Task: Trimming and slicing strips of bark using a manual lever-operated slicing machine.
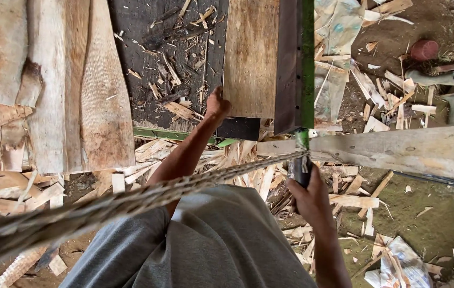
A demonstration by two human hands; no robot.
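My left hand (217, 105) presses on the near left corner of a wooden board (252, 56) that lies on a dark bench. My right hand (308, 193) is closed around the dark handle (300, 169) of a green-framed saw. The saw's frame (307, 64) runs straight away from me along the board's right edge. A twisted rope (147, 194) stretches from the saw handle area down to the lower left, across my grey shirt.
A long pale plank (397, 149) crosses the right side. Wide rough planks (61, 90) lie at left. Wood chips and offcuts (248, 165) litter the dirt ground. A reddish round object (424, 49) and crumpled sacks (339, 32) sit at upper right.
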